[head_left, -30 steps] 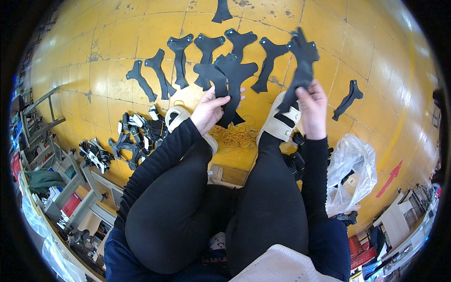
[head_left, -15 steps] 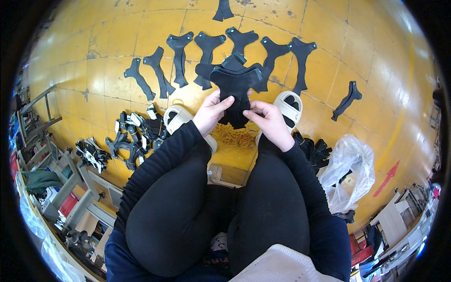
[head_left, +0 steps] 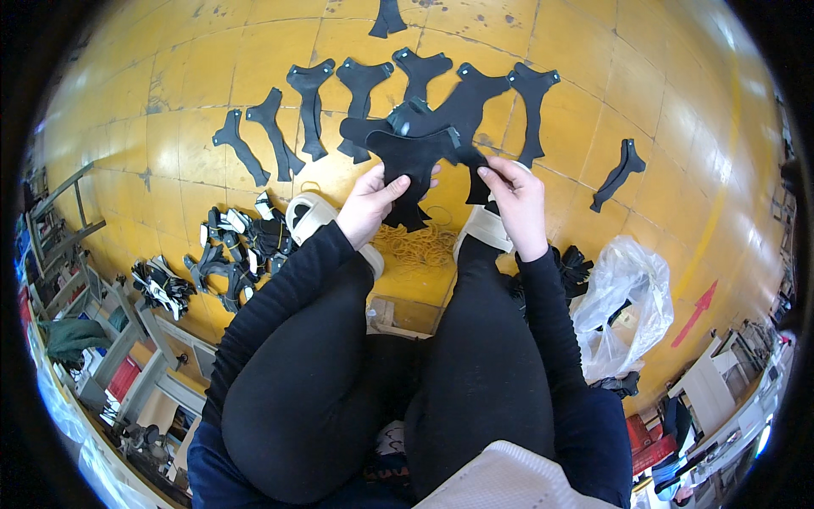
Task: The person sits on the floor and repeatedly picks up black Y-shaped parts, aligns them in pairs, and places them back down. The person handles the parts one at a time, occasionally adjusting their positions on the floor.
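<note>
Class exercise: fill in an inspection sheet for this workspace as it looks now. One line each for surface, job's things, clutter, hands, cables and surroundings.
Surface: yellow tiled floor, scuffed, with dark marks along the joints.
Job's things: stack of black cut pieces held between the knees; more black cut pieces laid out in a row beyond it, one black piece lying apart to the right.
Clutter: pile of rubber bands between the feet; heap of black and white straps to the left; clear plastic bag to the right.
Hands: left hand and right hand both grip the stack.
Cables: nothing seen.
Surroundings: metal racks at lower left; red arrow painted on the floor at right.
</note>
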A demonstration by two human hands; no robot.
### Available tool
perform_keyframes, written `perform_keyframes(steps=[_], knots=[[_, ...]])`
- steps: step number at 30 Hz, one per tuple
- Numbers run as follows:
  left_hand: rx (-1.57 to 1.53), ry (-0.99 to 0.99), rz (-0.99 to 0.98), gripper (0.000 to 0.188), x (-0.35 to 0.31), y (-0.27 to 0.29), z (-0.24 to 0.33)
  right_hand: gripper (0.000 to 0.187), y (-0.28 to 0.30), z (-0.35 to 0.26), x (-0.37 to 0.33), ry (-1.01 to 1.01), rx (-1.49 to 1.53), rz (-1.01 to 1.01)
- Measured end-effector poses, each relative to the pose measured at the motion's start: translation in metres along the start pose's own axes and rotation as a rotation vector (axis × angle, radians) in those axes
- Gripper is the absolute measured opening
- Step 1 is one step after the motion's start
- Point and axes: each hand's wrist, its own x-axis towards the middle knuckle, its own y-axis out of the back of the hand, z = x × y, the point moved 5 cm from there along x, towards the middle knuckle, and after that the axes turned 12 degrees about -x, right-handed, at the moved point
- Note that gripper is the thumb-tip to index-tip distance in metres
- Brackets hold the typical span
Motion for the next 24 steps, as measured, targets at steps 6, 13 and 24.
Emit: perform_keyframes(steps=[6, 13, 24], knots=[[-0.003, 0.006, 0.0, 0.037, 0.001, 0.001, 0.001, 0.022, 0.007, 0.009, 0.0, -0.031, 0.009, 0.015], [0.006, 0.007, -0.002, 0.037, 0.0, -0.003, 0.001, 0.021, 0.004, 0.006, -0.004, 0.001, 0.011, 0.0], [-0.321, 0.003, 0.111, 0.031, -0.002, 0.022, 0.001, 0.022, 0.003, 0.019, 0.002, -0.098, 0.137, -0.029]])
